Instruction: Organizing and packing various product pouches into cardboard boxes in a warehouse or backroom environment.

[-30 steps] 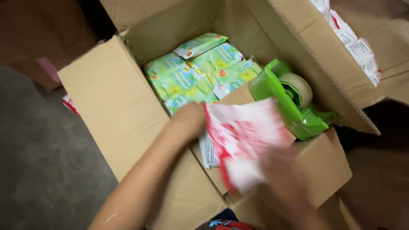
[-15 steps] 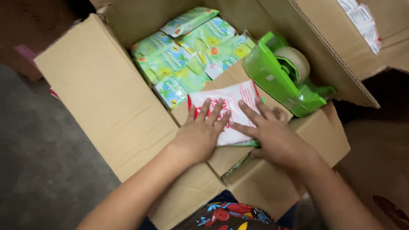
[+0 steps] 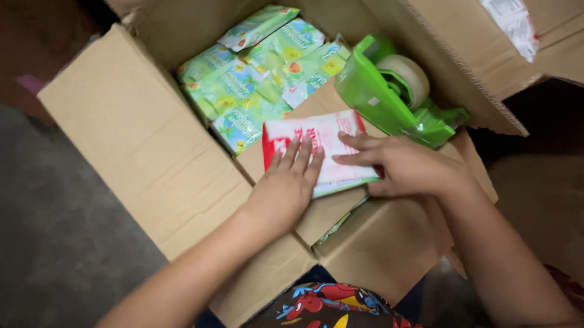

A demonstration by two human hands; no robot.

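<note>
Dim grey floor (image 3: 29, 223), open cardboard box (image 3: 133, 148); left hand (image 3: 287, 188) and right hand (image 3: 402, 166), fingers spread flat, still press the red-white packet (image 3: 331, 130), unmoved since before.

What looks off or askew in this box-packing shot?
One thing: the green tape dispenser lies tilted against the box's right wall, partly on the near flap, not flat. The green packets inside sit slightly fanned. The left hand and right hand press a red-and-white packet flat on the flap. No spills or tears visible.

Red-white flat packet (image 3: 328, 141) lies face-up on cardboard box's (image 3: 133, 141) folded flap.
</note>
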